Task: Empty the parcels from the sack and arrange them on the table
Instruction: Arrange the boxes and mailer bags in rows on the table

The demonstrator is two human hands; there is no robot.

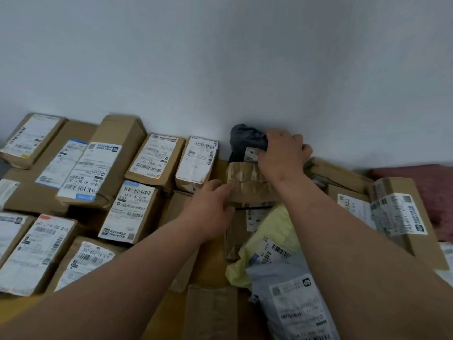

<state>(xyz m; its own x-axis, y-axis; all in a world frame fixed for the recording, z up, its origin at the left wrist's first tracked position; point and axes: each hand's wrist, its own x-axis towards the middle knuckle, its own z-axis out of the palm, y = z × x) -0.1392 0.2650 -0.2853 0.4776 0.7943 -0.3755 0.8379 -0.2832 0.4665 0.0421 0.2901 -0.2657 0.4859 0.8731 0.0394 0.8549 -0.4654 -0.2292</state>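
A dark grey soft parcel [246, 139] is held up against the pale wall [220, 57] at the far edge of the table [215, 263], its top gripped by the right hand [282, 153], whose fingers are curled over it from above and to the right; a white label on it shows just beneath the knuckles. Directly below it a taped brown box [247, 182] is touched at its left edge by the left hand [212, 204], whose fingers are extended and lie flat against the cardboard (no curl around the box can be made out). Nearer the camera, between the two forearms, a pale yellow mailer bag [269, 241] is seen lying partly under a grey mailer bag [294, 298], both labelled. To the left, labelled cardboard boxes are set side by side in rows, among them a box marked 507-P802 [154, 159] and, just beside it on the right, a smaller white-labelled box [197, 163]. To the right of the right forearm a larger tilted box [404, 217] is stacked on further cartons, and a dark red surface [429, 190] is visible behind it.
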